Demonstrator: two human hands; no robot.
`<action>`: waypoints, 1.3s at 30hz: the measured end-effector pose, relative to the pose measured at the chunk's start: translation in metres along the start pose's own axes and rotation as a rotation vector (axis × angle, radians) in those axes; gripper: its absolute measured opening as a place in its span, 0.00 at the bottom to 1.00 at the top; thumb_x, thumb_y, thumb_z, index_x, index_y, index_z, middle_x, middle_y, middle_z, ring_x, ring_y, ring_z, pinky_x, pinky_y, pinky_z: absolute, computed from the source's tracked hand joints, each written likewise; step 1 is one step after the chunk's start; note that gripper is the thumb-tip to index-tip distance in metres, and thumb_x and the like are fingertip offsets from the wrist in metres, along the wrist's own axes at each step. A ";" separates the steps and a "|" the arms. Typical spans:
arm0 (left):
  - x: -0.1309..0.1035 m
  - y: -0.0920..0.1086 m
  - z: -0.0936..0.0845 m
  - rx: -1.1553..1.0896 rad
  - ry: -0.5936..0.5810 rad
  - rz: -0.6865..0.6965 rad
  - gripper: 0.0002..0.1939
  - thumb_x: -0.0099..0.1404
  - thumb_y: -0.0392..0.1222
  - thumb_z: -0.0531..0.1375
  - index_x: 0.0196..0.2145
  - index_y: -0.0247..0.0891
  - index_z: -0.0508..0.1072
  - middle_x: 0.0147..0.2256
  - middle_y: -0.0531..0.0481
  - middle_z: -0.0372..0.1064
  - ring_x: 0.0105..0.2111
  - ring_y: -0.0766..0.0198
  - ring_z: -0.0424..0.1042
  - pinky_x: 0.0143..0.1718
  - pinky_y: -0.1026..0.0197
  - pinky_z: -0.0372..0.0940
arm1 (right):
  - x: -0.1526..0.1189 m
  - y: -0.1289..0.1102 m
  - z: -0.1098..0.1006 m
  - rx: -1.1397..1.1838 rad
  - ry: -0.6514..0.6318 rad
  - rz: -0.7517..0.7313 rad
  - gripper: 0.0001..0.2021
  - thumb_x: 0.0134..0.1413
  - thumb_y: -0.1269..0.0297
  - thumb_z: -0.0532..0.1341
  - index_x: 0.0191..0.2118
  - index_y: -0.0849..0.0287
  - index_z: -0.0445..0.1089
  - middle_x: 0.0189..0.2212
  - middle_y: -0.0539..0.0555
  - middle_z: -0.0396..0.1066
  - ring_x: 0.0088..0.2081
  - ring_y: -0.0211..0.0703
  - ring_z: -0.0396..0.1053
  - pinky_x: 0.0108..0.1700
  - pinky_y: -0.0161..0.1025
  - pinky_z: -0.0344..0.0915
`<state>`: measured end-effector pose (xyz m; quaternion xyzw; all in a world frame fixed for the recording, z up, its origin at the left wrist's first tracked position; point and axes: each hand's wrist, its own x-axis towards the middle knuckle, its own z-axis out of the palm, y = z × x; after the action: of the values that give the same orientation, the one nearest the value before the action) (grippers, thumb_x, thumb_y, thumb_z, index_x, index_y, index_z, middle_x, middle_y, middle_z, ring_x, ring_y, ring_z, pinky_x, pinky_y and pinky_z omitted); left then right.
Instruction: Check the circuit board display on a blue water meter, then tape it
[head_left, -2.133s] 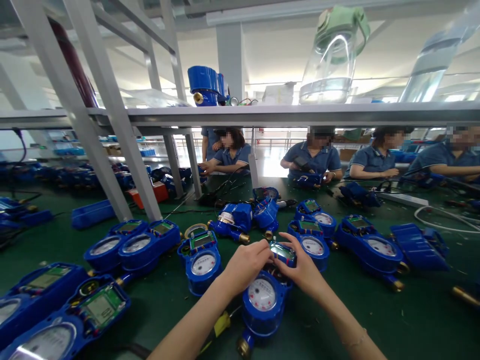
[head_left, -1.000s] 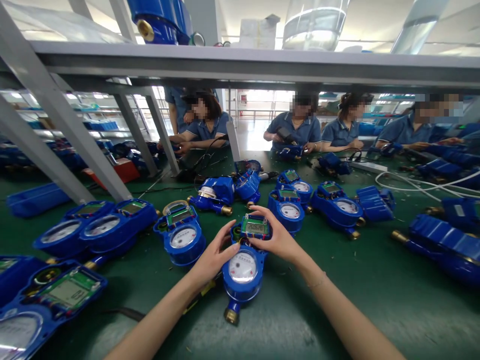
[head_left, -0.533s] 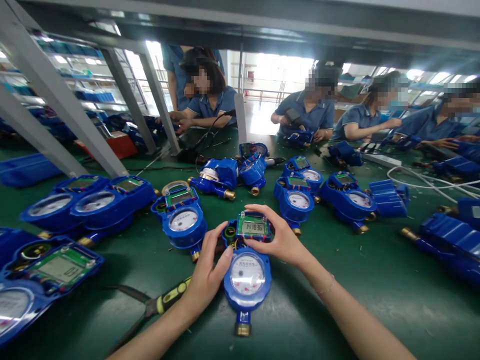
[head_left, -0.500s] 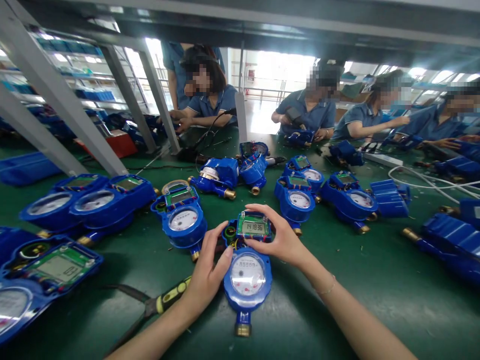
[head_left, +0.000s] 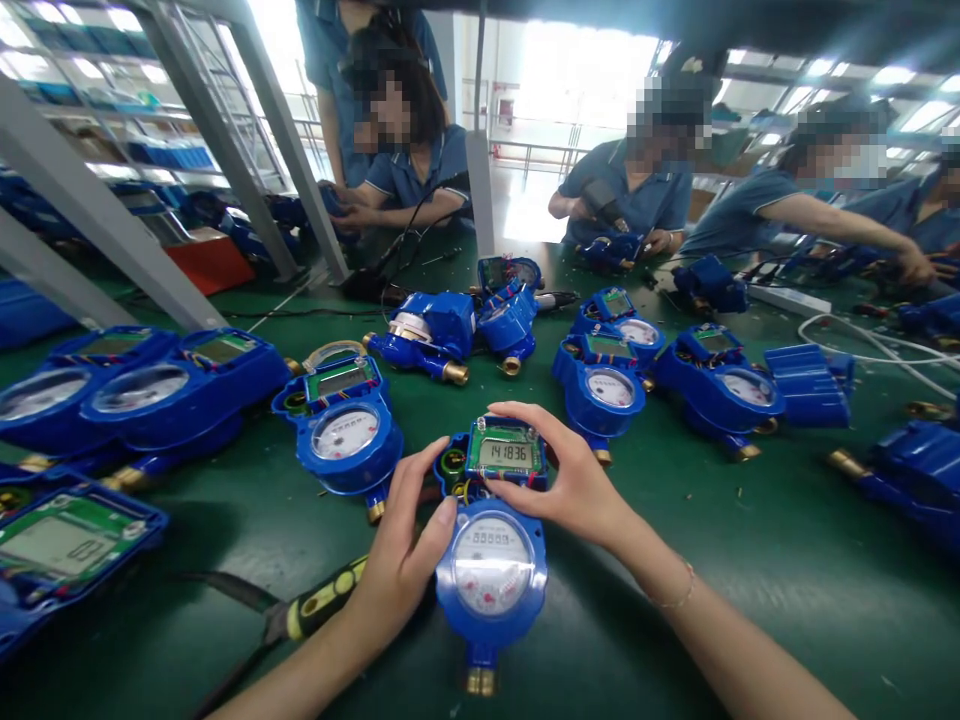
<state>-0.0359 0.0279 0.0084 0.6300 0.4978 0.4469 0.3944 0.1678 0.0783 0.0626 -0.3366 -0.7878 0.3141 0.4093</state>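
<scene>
A blue water meter (head_left: 491,575) with a round dial and a brass end lies on the green table (head_left: 750,560) right before me. Its green display board (head_left: 504,452) reads 141836 and sits uncovered above the dial. My right hand (head_left: 574,485) curls over the board's right side, fingers along its top edge. My left hand (head_left: 401,555) rests against the meter's left side, thumb at the dial rim. Coloured wires show left of the board.
Several more blue meters lie around: one close on the left (head_left: 341,435), others behind (head_left: 607,385) and far left (head_left: 142,385). Yellow-and-black handled pliers (head_left: 307,612) lie under my left forearm. People in blue shirts (head_left: 637,190) work across the table. Grey frame legs (head_left: 247,130) rise at left.
My view has tilted down and drawn closer. Both hands stay on the same meter; my left hand slid from the board down to the meter's left side.
</scene>
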 end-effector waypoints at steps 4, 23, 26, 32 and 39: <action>-0.001 -0.002 -0.001 -0.008 -0.021 -0.015 0.24 0.71 0.49 0.50 0.63 0.53 0.54 0.61 0.48 0.52 0.60 0.51 0.57 0.59 0.47 0.57 | 0.002 -0.001 -0.002 0.008 -0.030 -0.017 0.28 0.53 0.69 0.68 0.59 0.50 0.62 0.54 0.53 0.67 0.56 0.49 0.65 0.59 0.48 0.63; -0.009 0.006 0.003 0.006 0.065 -0.108 0.25 0.70 0.50 0.51 0.63 0.54 0.57 0.63 0.49 0.54 0.61 0.46 0.56 0.62 0.40 0.54 | -0.021 0.012 0.016 0.151 0.058 0.244 0.33 0.57 0.71 0.60 0.65 0.43 0.49 0.60 0.51 0.57 0.57 0.50 0.62 0.63 0.50 0.61; -0.008 0.008 0.002 0.055 0.057 -0.099 0.25 0.70 0.51 0.50 0.63 0.55 0.56 0.63 0.50 0.54 0.60 0.47 0.58 0.62 0.42 0.56 | -0.029 0.018 0.022 0.231 0.100 0.244 0.35 0.57 0.71 0.60 0.66 0.40 0.47 0.59 0.48 0.56 0.55 0.46 0.63 0.62 0.43 0.63; -0.008 0.007 -0.001 0.120 0.040 -0.080 0.25 0.70 0.52 0.50 0.63 0.56 0.56 0.63 0.51 0.55 0.60 0.47 0.60 0.61 0.44 0.59 | -0.031 0.025 0.027 0.331 0.135 0.214 0.37 0.56 0.73 0.59 0.66 0.40 0.45 0.59 0.48 0.58 0.54 0.45 0.66 0.59 0.40 0.67; -0.009 0.007 0.002 0.132 0.068 -0.097 0.25 0.70 0.51 0.49 0.63 0.58 0.56 0.63 0.53 0.55 0.60 0.47 0.60 0.62 0.42 0.58 | -0.030 0.024 0.027 0.303 0.141 0.228 0.36 0.57 0.69 0.60 0.66 0.43 0.44 0.58 0.53 0.59 0.53 0.50 0.67 0.58 0.47 0.69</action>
<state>-0.0332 0.0179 0.0133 0.6142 0.5693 0.4146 0.3562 0.1645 0.0623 0.0185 -0.3795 -0.6577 0.4488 0.4711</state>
